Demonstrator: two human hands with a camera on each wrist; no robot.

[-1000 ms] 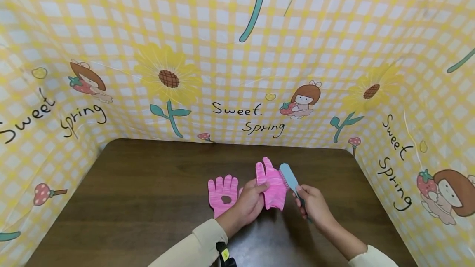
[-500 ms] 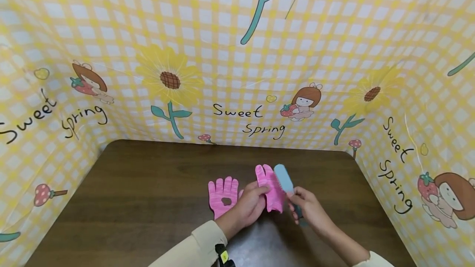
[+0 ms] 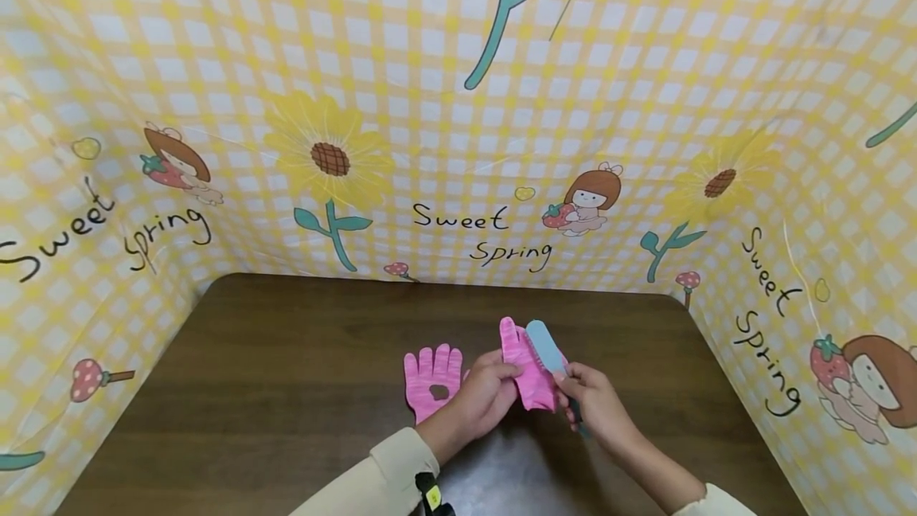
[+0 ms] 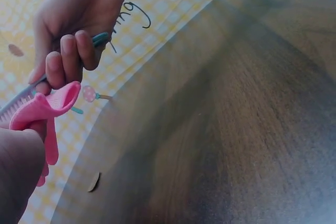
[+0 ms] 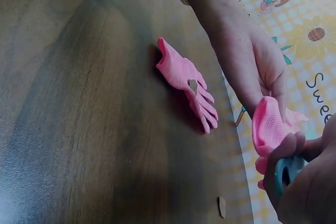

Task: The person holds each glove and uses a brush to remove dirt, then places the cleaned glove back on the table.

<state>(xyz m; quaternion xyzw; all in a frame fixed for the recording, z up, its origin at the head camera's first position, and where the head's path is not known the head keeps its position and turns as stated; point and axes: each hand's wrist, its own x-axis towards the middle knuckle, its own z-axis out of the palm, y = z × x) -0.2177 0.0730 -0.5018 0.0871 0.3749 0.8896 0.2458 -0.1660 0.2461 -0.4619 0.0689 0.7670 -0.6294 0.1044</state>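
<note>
Soft glare pales the tabletop — the wrist views look hazy.

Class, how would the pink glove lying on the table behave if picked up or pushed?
The lying glove would probably flop: the similar held glove bends and curls. It looks like thin knit, so likely light. Pushed, it may bunch, not roll: it lies spread out.

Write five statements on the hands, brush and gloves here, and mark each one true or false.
1. The right hand holds a brush. True.
2. The left hand grips a pink glove. True.
3. The brush's head is red. False: it is light blue.
4. Both gloves are held up. False: the second glove lies on the table.
5. A brown patch shows on the second glove. True.
</note>
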